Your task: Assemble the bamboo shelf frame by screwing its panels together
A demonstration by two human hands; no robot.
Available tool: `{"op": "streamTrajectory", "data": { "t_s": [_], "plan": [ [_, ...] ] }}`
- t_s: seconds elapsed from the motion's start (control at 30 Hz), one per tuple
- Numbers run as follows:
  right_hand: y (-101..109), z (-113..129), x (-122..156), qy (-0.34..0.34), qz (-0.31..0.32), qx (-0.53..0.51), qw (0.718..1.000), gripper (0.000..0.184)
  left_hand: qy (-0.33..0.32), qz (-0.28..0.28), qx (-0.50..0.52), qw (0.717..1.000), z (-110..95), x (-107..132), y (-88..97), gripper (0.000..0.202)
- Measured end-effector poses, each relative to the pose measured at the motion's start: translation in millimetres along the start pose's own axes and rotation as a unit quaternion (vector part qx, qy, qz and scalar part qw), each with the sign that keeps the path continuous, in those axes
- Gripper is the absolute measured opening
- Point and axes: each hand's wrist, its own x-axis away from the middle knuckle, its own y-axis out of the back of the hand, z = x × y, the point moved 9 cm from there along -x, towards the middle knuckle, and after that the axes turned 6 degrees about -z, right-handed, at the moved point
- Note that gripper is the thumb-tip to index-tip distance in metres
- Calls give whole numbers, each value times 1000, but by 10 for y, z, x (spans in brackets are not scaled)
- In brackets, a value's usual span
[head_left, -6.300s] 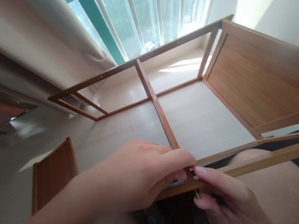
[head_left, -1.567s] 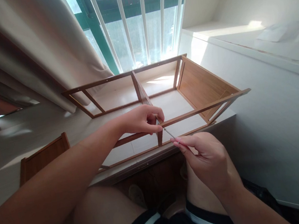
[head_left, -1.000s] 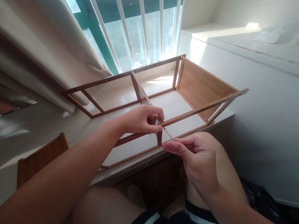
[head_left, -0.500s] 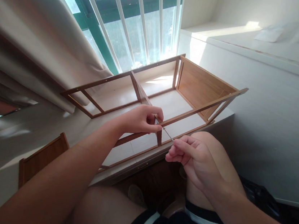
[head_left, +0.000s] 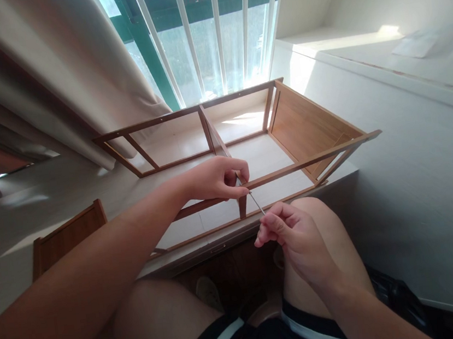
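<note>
A wooden shelf frame (head_left: 288,171) lies in front of me, with a brown panel (head_left: 313,120) at its right end and a crosspiece (head_left: 214,132) in the middle. My left hand (head_left: 223,178) is closed round the near rail where the crosspiece meets it, thumb and forefinger at the joint. Between the thumb and fingers of my right hand (head_left: 285,228) is a thin metal rod (head_left: 258,204), slanting up to the rail beside my left thumb. The rod's tip is at the joint; its other end is hidden in my fingers.
A separate wooden panel (head_left: 69,235) rests on the pale ledge at the left. Behind the frame are a barred window (head_left: 219,44) and a long curtain (head_left: 85,60). A white cabinet wall (head_left: 408,169) stands on the right. My knees are close below the ledge's edge.
Little differs: the view has shifted slightly, and my right hand's fingers have moved a little on the metal rod. My left hand keeps its place on the rail.
</note>
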Motion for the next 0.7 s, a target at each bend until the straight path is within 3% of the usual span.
{"op": "streamTrajectory", "data": {
  "t_s": [0.07, 0.2, 0.27, 0.37, 0.53, 0.7],
  "plan": [
    [77, 191, 10, 121, -37, 151, 980, 23, 3, 3, 1, 1000, 4, 3, -4, 22],
    [72, 513, 107, 310, -69, 339, 886, 17, 3, 3, 4, 1000, -4, 1, 1, 21],
    [34, 585, 141, 355, -63, 379, 852, 17, 1, 2, 3, 1000, -10, 0, 1, 21],
    [-31, 602, 155, 375, -37, 415, 828, 21, 2, 4, 1, 1000, -1, 3, -5, 22],
    [-34, 558, 149, 359, -42, 407, 839, 27, 1, 9, 7, 1000, -1, 11, -2, 23],
    [8, 338, 77, 236, -47, 307, 921, 34, -7, 29, 28, 999, -35, 24, -4, 21]
  ]
}}
